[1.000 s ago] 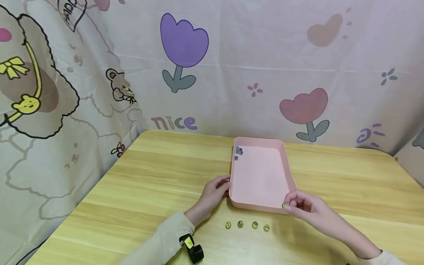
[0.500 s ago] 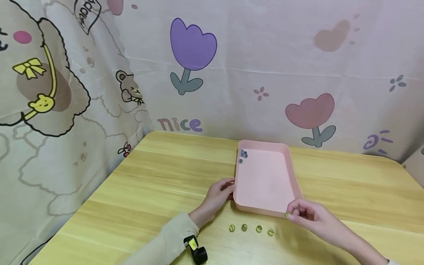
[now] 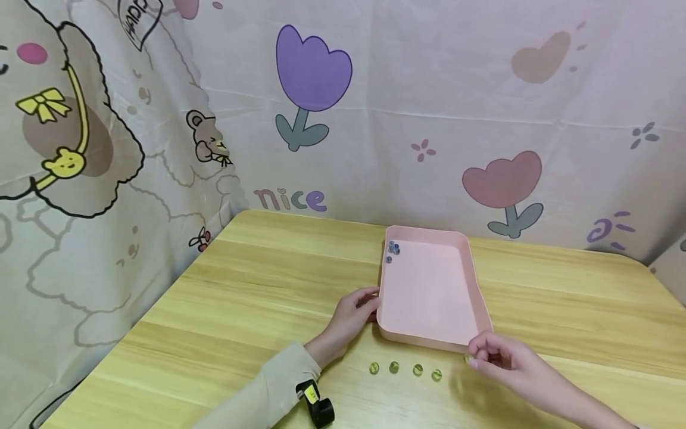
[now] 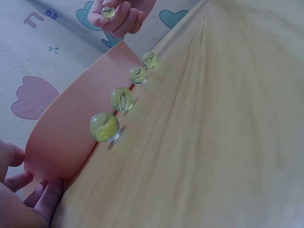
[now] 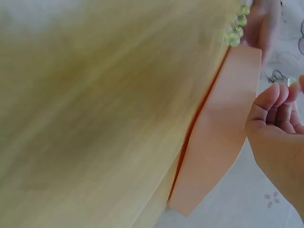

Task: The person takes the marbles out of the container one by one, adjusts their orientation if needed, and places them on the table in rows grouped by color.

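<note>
A shallow pink tray (image 3: 429,286) lies on the table. My left hand (image 3: 348,322) holds its near left side; in the left wrist view its fingers (image 4: 50,194) bend against the wall at the corner. My right hand (image 3: 509,363) is just off the near right corner, pinching a yellow-green glass marble (image 4: 108,12) between thumb and fingertips. Several similar marbles stand in a row on the table in front of the tray, the leftmost marble (image 3: 374,368) nearest my left hand. Inside the tray, several small blue marbles (image 3: 393,248) cluster in the far left corner.
The wooden table (image 3: 257,280) runs back to a printed cloth (image 3: 407,77) hung behind it and along the left side. A black camera mount (image 3: 316,405) sits on my left wrist. The tray's walls are low.
My right hand, still pinching the marble, has lowered slightly from the tray's near right rim toward the table. The left hand stays at the tray. The head view has shifted a little.
</note>
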The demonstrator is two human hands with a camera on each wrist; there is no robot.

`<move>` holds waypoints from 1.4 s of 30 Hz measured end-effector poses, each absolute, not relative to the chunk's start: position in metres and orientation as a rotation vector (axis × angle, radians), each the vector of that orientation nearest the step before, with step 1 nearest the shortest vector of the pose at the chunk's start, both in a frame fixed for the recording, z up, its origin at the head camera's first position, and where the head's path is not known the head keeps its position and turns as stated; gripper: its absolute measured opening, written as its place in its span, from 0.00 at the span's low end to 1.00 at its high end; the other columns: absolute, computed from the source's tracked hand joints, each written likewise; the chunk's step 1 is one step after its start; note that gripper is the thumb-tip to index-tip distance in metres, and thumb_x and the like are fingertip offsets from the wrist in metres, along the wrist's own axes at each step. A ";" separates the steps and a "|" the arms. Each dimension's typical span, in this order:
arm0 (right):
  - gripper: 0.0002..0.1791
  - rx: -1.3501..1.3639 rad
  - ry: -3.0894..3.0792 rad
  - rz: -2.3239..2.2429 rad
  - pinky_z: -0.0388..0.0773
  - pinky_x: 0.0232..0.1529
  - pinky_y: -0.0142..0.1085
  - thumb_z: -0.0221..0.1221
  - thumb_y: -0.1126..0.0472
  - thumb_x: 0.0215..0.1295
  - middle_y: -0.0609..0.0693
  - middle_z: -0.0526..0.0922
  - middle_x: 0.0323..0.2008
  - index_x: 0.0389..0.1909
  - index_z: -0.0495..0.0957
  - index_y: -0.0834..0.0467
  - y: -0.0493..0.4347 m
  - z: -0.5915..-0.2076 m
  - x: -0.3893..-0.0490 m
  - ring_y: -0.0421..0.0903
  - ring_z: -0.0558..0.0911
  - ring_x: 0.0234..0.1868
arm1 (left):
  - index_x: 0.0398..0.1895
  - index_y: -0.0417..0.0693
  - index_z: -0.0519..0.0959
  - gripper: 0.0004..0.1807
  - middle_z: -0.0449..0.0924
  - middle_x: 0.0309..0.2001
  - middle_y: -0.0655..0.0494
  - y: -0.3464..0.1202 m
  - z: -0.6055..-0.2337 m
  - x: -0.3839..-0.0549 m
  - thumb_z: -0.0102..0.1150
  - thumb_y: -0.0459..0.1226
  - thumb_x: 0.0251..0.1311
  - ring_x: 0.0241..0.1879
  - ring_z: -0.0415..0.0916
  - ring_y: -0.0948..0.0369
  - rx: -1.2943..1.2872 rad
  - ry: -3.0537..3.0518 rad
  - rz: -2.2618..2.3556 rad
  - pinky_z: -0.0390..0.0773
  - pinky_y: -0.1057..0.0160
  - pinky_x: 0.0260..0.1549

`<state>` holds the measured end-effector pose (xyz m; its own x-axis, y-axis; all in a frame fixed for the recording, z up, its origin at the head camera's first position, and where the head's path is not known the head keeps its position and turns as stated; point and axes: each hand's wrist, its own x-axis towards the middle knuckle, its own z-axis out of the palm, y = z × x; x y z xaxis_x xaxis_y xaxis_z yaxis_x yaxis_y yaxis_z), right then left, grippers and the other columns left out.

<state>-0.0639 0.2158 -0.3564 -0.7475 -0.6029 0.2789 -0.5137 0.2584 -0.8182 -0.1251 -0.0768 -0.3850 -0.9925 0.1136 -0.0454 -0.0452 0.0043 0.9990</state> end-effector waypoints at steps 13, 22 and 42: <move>0.10 -1.053 2.319 -1.518 0.69 0.19 0.35 0.53 0.77 0.65 0.47 0.72 0.24 0.39 0.73 0.59 0.215 -0.371 -0.050 0.35 0.72 0.26 | 0.60 0.34 0.73 0.19 0.77 0.47 0.46 -0.078 -0.386 -0.127 0.54 0.34 0.68 0.45 0.77 0.57 0.063 2.144 2.127 0.81 0.63 0.45; 0.07 -0.985 2.393 -1.353 0.71 0.20 0.30 0.57 0.72 0.65 0.35 0.73 0.26 0.37 0.73 0.57 0.216 -0.380 -0.049 0.32 0.71 0.26 | 0.60 0.33 0.73 0.19 0.77 0.46 0.46 -0.078 -0.388 -0.128 0.54 0.33 0.68 0.45 0.76 0.57 0.066 2.135 2.131 0.81 0.63 0.45; 0.06 -0.999 2.643 -1.162 0.65 0.17 0.25 0.63 0.68 0.62 0.32 0.68 0.21 0.35 0.74 0.58 0.211 -0.381 -0.056 0.27 0.64 0.22 | 0.60 0.34 0.73 0.20 0.77 0.48 0.45 -0.078 -0.386 -0.127 0.54 0.34 0.68 0.46 0.77 0.55 0.060 2.135 2.130 0.81 0.63 0.45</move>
<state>-0.0561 0.2110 -0.3806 -0.7829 -0.5975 0.1735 -0.5319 0.4979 -0.6850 -0.1275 -0.0777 -0.3859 -0.9914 0.1162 -0.0608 -0.0605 0.0059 0.9982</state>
